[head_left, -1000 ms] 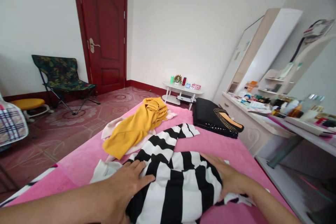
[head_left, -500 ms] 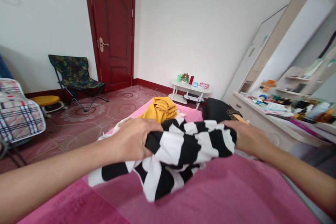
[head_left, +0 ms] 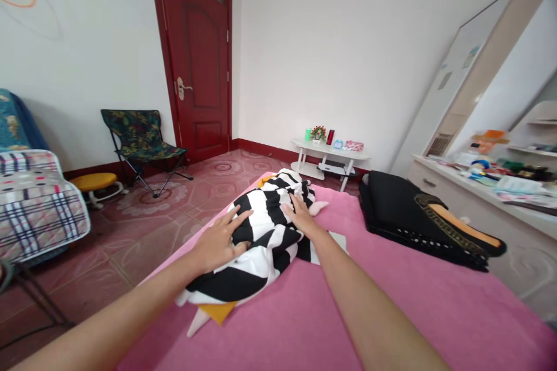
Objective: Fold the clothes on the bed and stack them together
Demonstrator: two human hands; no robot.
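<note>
A black-and-white striped garment [head_left: 256, 269] lies crumpled on the pink bed cover [head_left: 278, 324], over a yellow garment [head_left: 220, 312] that peeks out at the near and far ends. Pale pink cloth [head_left: 320, 207] also sticks out from under the pile. My left hand [head_left: 221, 243] rests on the left side of the striped cloth with its fingers spread. On its right side lies my right hand [head_left: 301, 215], also with fingers apart. Both palms touch the fabric without gripping it.
A folded black garment [head_left: 391, 208] lies on the right of the bed. Beyond the bed stands a low white table [head_left: 331, 151] with small items. A cluttered dresser [head_left: 461, 177] is at right; a camouflage folding chair [head_left: 143, 136] and a yellow stool [head_left: 93, 181] stand at left.
The striped garment, held bunched up between both hands before, now lies on the bed over the yellow one. Both hands have let go and flattened onto it. The view has shifted left.
</note>
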